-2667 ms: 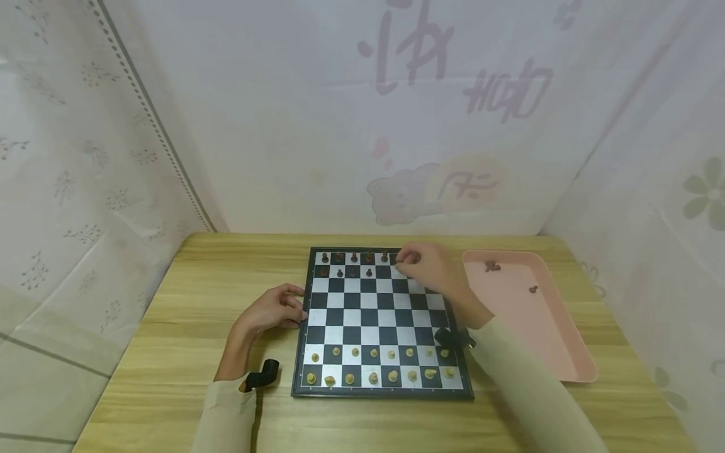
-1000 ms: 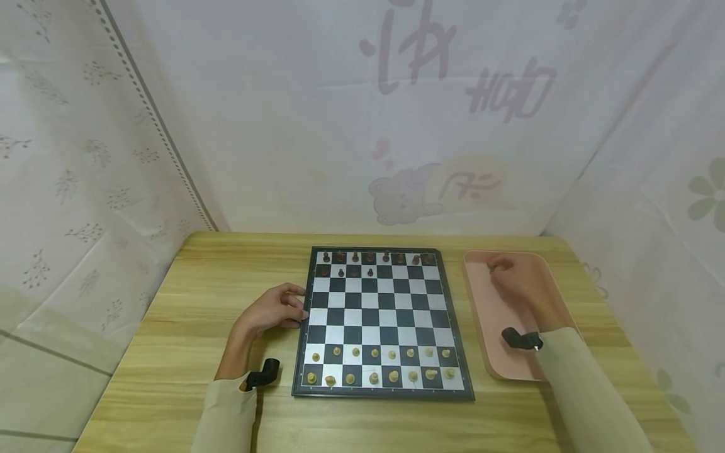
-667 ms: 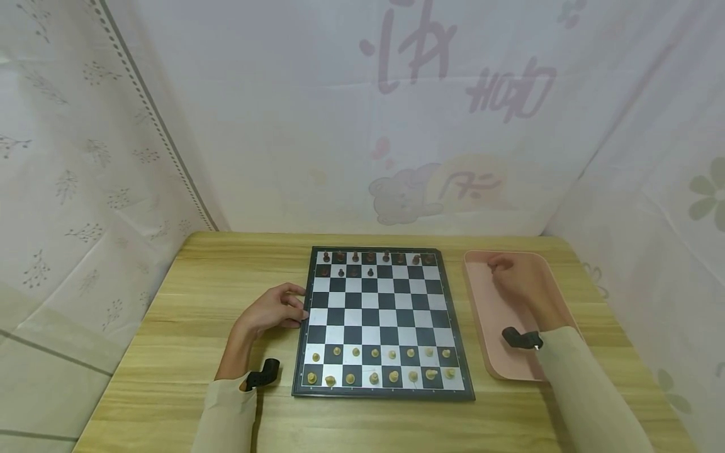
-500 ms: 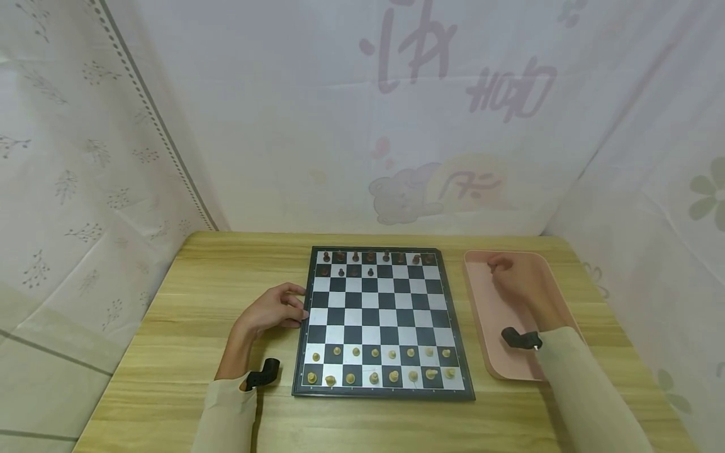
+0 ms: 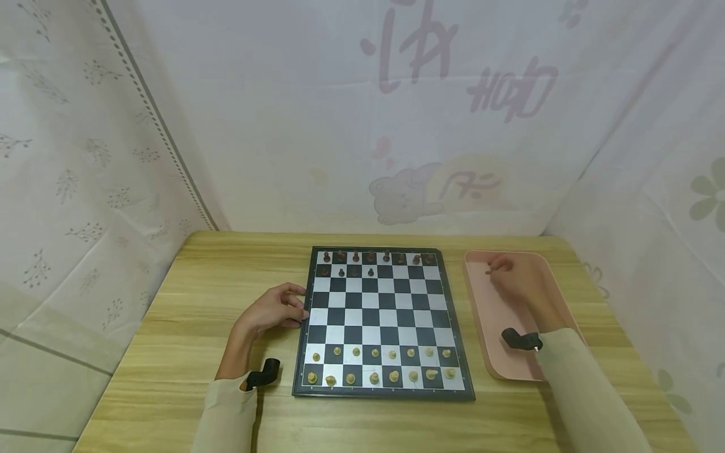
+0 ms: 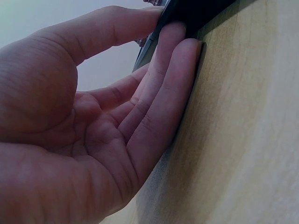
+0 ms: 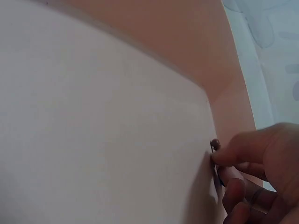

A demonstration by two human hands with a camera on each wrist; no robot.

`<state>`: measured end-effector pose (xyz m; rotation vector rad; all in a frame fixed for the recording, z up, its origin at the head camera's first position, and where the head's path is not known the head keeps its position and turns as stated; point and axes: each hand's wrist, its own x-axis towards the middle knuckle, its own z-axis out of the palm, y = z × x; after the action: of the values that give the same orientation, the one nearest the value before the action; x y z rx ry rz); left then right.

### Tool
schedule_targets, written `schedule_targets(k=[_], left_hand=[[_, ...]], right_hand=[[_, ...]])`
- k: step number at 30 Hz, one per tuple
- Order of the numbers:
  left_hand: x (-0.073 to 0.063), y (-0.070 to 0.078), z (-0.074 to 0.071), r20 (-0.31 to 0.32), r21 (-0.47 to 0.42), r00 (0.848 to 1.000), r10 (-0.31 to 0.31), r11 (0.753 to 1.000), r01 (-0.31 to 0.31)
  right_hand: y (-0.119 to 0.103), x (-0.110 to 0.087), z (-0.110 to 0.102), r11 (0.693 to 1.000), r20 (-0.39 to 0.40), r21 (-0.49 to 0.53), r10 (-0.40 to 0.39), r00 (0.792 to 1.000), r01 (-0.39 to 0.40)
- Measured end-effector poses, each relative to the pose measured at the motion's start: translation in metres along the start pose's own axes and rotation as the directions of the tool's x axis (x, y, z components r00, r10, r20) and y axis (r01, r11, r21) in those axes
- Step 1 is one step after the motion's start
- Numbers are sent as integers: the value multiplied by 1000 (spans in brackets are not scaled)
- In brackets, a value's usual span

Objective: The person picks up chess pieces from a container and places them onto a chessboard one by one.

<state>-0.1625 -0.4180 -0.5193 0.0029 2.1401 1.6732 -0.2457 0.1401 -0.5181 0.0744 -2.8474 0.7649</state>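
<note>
A magnetic-style black and silver chessboard (image 5: 369, 316) lies on the table with pale pieces on its near two rows and dark red ones at the far side. My left hand (image 5: 275, 307) rests at the board's left edge; in the left wrist view the thumb lies on the edge and the extended fingers (image 6: 163, 93) touch its side. Inside the pink tray (image 5: 491, 346) my right hand (image 5: 512, 277) pinches at a dark red pawn (image 7: 215, 144) between thumb and fingers, near a corner. The fingers partly hide what else lies there.
Dark red pieces stand along the far row, with several dark pawns (image 5: 370, 272) before them at left. Pale pawns (image 5: 375, 352) line the near side. The tray's raised wall (image 7: 177, 42) surrounds the right hand. A printed curtain (image 5: 317, 157) hangs behind the table.
My right hand has gone from the board's far right into the tray, leaving dark pieces standing there. In the last half second a piece shows at its fingertips. The left hand stays put.
</note>
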Motion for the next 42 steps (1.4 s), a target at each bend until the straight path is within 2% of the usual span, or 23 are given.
schedule_targets(k=[10, 13, 18, 24, 33, 38, 42], left_hand=[[-1, 1, 0, -3, 4, 1000, 7, 1000, -7], [-1, 1, 0, -1, 2, 1000, 7, 1000, -7], [-1, 0, 0, 1, 3, 1000, 12, 1000, -12], [2, -2, 0, -5, 3, 1000, -8, 1000, 8], [3, -3, -1, -3, 1, 1000, -6, 1000, 6], [4, -3, -1, -8, -1, 1000, -5, 1000, 5], [3, -2, -1, -3, -4, 1000, -3, 1000, 3]], right_hand=[[-3, -3, 3, 995, 57, 32, 97, 994, -99], [-1, -2, 3, 992, 63, 60, 106, 992, -110], [2, 1, 4, 992, 64, 96, 75, 995, -81], [-4, -1, 0, 994, 44, 95, 46, 998, -50], [-24, -7, -7, 983, 97, 155, 85, 992, -100], [-39, -8, -10, 964, 123, 235, 99, 987, -126], [-50, -7, -9, 945, 111, 318, 45, 993, -79]])
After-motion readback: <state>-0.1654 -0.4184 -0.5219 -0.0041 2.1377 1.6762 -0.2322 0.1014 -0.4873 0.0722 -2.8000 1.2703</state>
